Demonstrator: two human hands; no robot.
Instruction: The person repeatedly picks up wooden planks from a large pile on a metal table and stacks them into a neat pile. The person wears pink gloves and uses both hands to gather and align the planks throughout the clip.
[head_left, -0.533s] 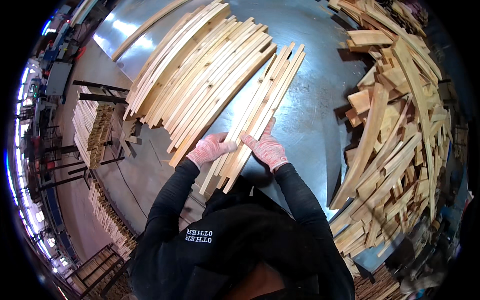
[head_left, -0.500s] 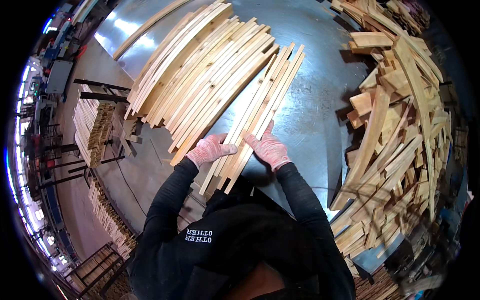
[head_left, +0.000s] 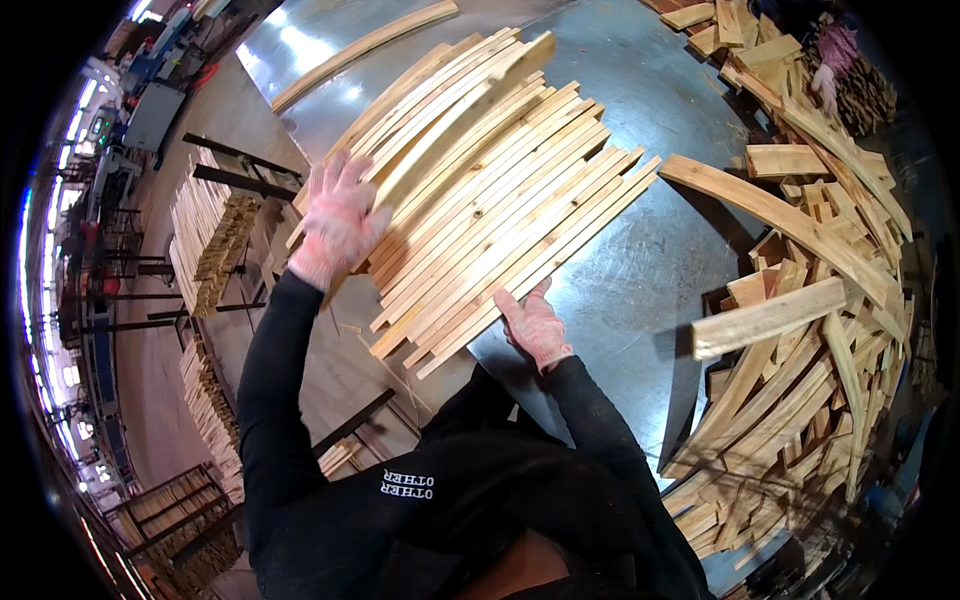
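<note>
Side by side on a metal table lies a slanted row of pale wooden strips (head_left: 500, 215). My left hand (head_left: 340, 222), in a pinkish-white glove, is at the row's left side, closed at the near end of a wider wooden board (head_left: 465, 115). That board is tilted, blurred and above the strips around it; part of the grip is hidden. My right hand (head_left: 536, 328), gloved alike, rests at the row's right edge near its lower end. Its thumb touches the outermost strip, and the fingers are apart, holding nothing.
A heap of offcuts and curved boards (head_left: 800, 400) fills the right side; one long board (head_left: 775, 215) juts over the metal table (head_left: 640, 260). A lone curved board (head_left: 365, 55) lies at the far left. Stacked strips (head_left: 215, 245) stand on racks at left. Another person's gloved hand (head_left: 826, 85) shows far right.
The loose strips between my hands now lie against the row. My left hand has moved up and left to a board, which is now tilted. More boards jut from the right-hand heap.
</note>
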